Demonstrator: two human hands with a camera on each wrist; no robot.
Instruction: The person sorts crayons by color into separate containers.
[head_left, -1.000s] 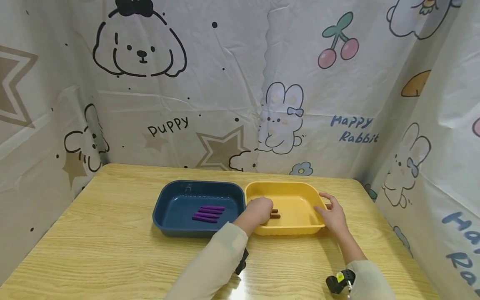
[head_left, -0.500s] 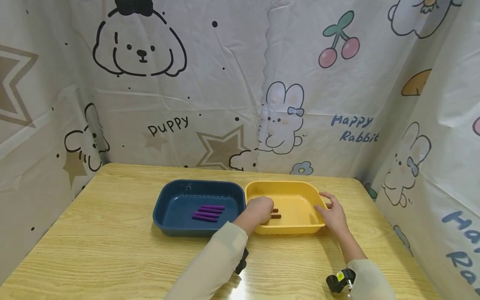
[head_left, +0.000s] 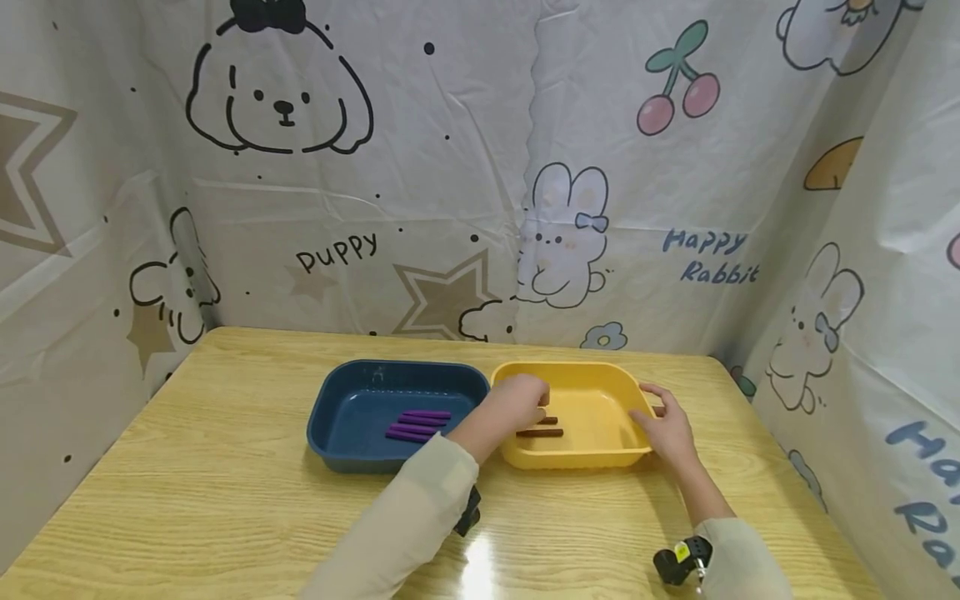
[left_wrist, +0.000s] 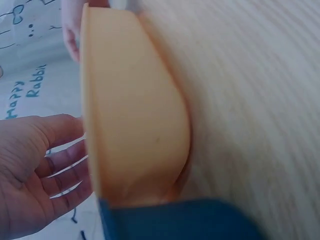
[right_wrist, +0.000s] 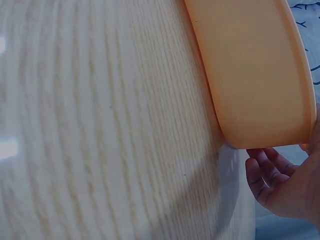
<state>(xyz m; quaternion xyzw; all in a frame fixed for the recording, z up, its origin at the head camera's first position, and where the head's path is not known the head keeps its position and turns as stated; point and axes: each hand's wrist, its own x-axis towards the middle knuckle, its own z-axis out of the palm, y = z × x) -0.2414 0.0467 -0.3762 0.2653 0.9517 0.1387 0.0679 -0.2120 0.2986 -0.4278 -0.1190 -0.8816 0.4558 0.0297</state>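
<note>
My left hand (head_left: 516, 402) is over the left part of a yellow tray (head_left: 577, 457), palm down. In the left wrist view its fingers (left_wrist: 65, 175) are loosely bent and spread, their tips hidden behind the tray's rim. Beneath that hand, brown sticks (head_left: 542, 432) lie on the tray floor, partly covered by it. My right hand (head_left: 670, 429) grips the tray's right end, thumb inside and the other fingers outside. In the right wrist view, those fingers (right_wrist: 270, 172) are curled by the tray's end wall.
A dark blue tray (head_left: 324, 433) stands at the left against the yellow one. Several purple sticks (head_left: 417, 423) lie inside it, near my left forearm. Both trays are on a wood-grain table (head_left: 195, 467), and a printed cloth (head_left: 450, 167) hangs behind.
My left hand has risen a little off the tray floor, and more of the front brown stick shows. My left forearm has shifted left. The right hand keeps its grip on the yellow tray.
</note>
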